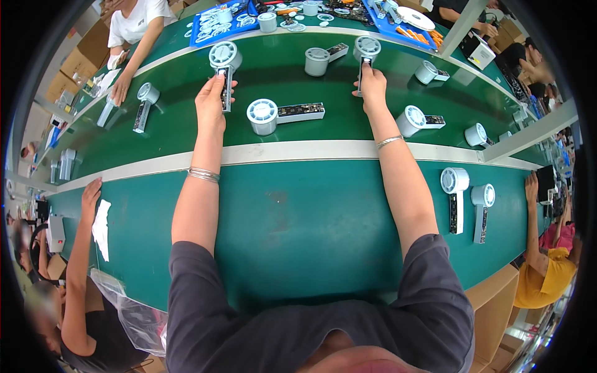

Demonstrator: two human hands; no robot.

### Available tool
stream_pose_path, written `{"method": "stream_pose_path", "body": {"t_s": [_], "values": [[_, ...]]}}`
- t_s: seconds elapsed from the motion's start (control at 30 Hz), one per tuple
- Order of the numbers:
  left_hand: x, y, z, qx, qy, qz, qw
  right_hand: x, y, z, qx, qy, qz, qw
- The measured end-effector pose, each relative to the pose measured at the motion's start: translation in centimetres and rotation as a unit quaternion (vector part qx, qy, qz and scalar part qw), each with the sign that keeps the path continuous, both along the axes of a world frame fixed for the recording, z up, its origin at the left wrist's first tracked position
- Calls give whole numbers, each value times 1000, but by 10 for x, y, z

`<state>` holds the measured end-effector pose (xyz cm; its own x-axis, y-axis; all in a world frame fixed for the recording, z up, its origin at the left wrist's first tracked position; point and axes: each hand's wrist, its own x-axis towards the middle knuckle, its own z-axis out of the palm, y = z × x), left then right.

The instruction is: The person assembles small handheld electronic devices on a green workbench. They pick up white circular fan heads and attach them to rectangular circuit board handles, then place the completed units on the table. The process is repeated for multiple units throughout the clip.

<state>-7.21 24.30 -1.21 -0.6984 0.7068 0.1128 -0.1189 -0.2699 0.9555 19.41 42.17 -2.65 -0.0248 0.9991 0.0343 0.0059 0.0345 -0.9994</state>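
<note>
Both my arms reach forward over a light rail onto the green belt. My left hand (211, 102) is closed around the handle of a white handheld fan (225, 56), its round vented head pointing away from me and a circuit board showing in the handle. My right hand (373, 87) grips the handle of a second white handheld fan (367, 46) in the same way. Between my hands lies another fan (262, 117) with its handle toward the right. Farther back, one more fan (317, 61) rests near the far rail.
Two fans (456, 180) lie on the green table (305, 217) at my right. Other fans (411, 120) are spread along the belt. Blue trays (225, 23) with parts stand across from me. A slanted post (519, 133) rises at right. Co-workers' hands (121, 87) are at both sides.
</note>
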Motion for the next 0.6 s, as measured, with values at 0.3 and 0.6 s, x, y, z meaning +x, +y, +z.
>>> {"method": "stream_pose_path", "body": {"t_s": [0.3, 0.6], "values": [[1, 58, -27, -96, 113, -24, 989, -4, 20, -4, 9, -324, -43, 945], [2, 60, -18, -158, 650, 240, 704, -19, 39, 32, 375, -387, -183, 822]]}}
